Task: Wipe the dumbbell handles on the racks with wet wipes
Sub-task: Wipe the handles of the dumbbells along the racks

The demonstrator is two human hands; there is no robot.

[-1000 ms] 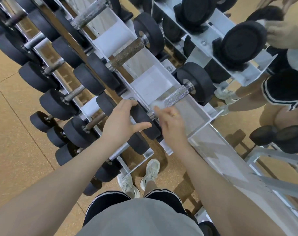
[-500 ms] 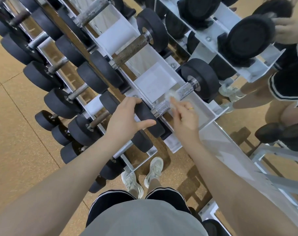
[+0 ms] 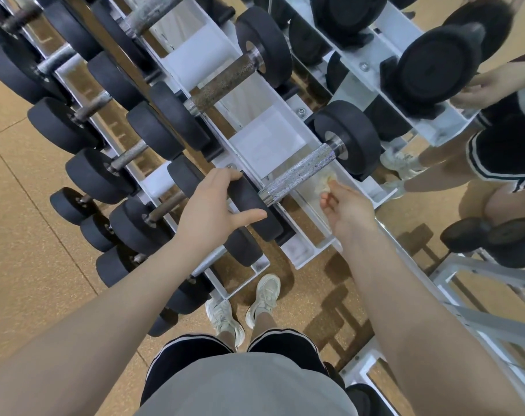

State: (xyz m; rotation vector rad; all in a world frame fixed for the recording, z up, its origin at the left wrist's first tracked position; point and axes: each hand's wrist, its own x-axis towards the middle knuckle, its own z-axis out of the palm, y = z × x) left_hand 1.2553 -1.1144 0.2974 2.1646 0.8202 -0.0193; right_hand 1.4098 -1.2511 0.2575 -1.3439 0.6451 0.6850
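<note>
The dumbbell (image 3: 297,175) lies on the top tier of the white rack (image 3: 303,253), between the two hands, its long axis running from the near black head under the left hand up and away to the far head beyond the right hand. Its knurled handle (image 3: 298,174) is bare and shiny. More dumbbells fill the lower tiers beyond the left hand, over a tan speckled floor (image 3: 30,235). The left hand (image 3: 214,210) rests on the near head with fingers spread and relaxed. The right hand (image 3: 346,210), just beside the handle, pinches a crumpled wet wipe (image 3: 327,180) in curled fingertips.
</note>
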